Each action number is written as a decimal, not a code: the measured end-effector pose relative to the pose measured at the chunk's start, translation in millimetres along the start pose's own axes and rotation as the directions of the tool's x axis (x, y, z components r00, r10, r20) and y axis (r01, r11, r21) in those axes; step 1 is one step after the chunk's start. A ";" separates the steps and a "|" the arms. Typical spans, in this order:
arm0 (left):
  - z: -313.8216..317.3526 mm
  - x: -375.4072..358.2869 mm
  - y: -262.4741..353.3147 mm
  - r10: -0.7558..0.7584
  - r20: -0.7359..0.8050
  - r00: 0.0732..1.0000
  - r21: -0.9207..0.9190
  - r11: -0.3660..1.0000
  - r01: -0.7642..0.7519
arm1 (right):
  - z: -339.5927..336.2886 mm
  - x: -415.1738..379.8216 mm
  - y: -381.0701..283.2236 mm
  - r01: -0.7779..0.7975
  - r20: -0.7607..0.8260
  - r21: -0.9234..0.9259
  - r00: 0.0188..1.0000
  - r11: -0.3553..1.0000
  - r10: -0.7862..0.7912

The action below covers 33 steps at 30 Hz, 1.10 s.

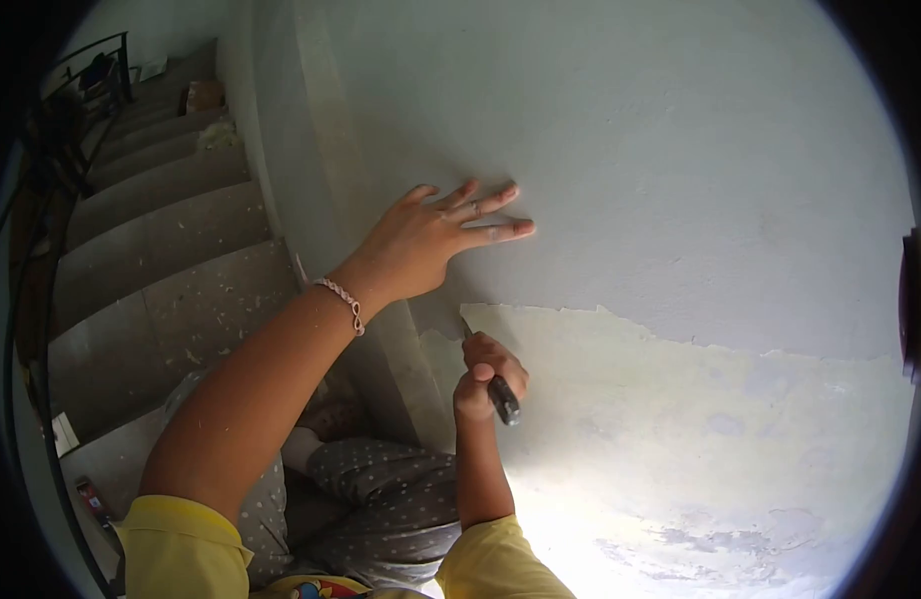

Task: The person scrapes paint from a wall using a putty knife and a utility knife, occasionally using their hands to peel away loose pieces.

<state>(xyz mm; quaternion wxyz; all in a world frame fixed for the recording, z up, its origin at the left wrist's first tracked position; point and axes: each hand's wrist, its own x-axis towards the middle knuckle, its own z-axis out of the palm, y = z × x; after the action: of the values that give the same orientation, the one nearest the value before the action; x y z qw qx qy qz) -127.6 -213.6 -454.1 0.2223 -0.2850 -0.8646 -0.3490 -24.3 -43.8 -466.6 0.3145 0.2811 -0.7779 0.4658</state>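
Observation:
My left hand (425, 240) lies against the grey-painted upper wall (680, 190), its fingers spread out. A braided bracelet (344, 303) is round that wrist. Lower down, my right hand (488, 369) is wrapped round the dark handle of a scraper (505, 401). Its thin blade points up toward the ragged edge of the grey paint, though most of the blade is hidden by my fingers. Beneath that edge, a pale yellowish layer (660, 419) of the wall is exposed, with rough patches near the bottom.
Concrete stairs (166, 225), specked with white bits, climb on the left beside a dark railing (96, 50). A brown box (205, 97) sits on an upper step. A small red and dark object (94, 501) lies at lower left. My bent legs in dotted trousers (380, 499) are below.

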 end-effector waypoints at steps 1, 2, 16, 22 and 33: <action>0.0 -1.9 -1.6 -0.007 0.008 1.000 -0.003 1.000 0.007 | 2.8 1.2 -3.5 -0.002 -0.012 0.007 1.000 1.000 0.002; 0.3 -2.8 -4.5 -0.013 0.009 1.000 0.001 1.000 0.013 | 2.1 4.1 -6.4 0.071 -0.039 0.023 0.997 0.997 -0.070; 3.0 -1.2 0.2 -0.009 0.005 1.000 0.025 1.000 0.009 | 13.1 -10.2 12.2 0.082 0.065 -0.082 0.995 0.993 -0.076; 3.2 -2.0 0.5 0.001 -0.009 1.000 0.044 0.999 0.000 | 8.9 -2.1 9.3 0.171 0.010 0.106 0.985 0.980 -0.173; 1.4 -0.1 -0.4 -0.022 0.057 0.998 0.008 1.000 0.022 | 8.1 -15.1 27.1 -0.130 0.027 0.101 0.991 0.986 0.128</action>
<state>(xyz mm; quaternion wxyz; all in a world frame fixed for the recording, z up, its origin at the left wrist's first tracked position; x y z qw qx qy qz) -128.1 -212.9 -455.3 0.1948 -0.2843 -0.8750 -0.3399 -36.2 -37.9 -495.8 0.2610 0.2507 -0.7725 0.5218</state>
